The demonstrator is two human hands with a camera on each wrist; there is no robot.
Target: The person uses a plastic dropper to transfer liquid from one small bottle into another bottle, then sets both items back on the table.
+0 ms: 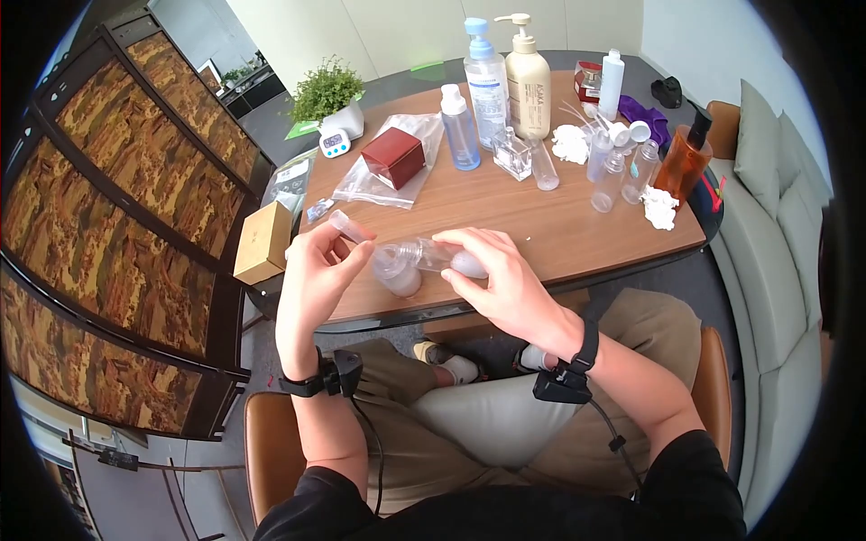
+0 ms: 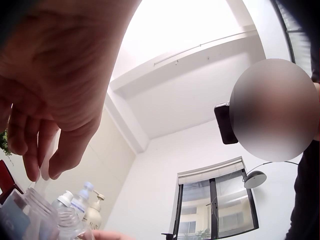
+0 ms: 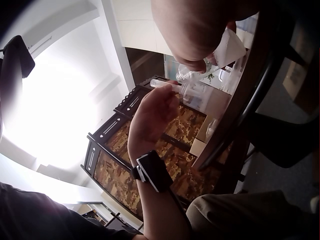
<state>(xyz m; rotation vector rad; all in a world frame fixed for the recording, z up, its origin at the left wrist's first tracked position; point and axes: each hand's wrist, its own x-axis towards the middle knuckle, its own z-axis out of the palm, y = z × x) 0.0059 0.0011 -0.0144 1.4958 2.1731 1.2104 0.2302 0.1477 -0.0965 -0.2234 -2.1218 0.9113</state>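
Observation:
In the head view my left hand [image 1: 311, 279] pinches a small translucent tube-shaped piece [image 1: 345, 225] between thumb and fingers. The right wrist view shows that piece [image 3: 161, 84] sticking out past the left fingertips. My right hand [image 1: 510, 281] grips a clear plastic bottle [image 1: 431, 255], tilted nearly level. Its neck lies over the wide mouth of a clear jar [image 1: 399, 278] on the table's near side. Seen from the left wrist, the jar's threaded rim [image 2: 39, 202] sits close below the left fingertips.
Behind my hands on the wooden table [image 1: 361, 293] are a dark red box [image 1: 393, 158] on a plastic bag, a blue bottle [image 1: 460, 135], pump bottles [image 1: 529, 90], small clear bottles [image 1: 609, 180], crumpled tissue [image 1: 661, 208] and an amber bottle [image 1: 684, 162]. A cardboard box [image 1: 263, 243] stands left.

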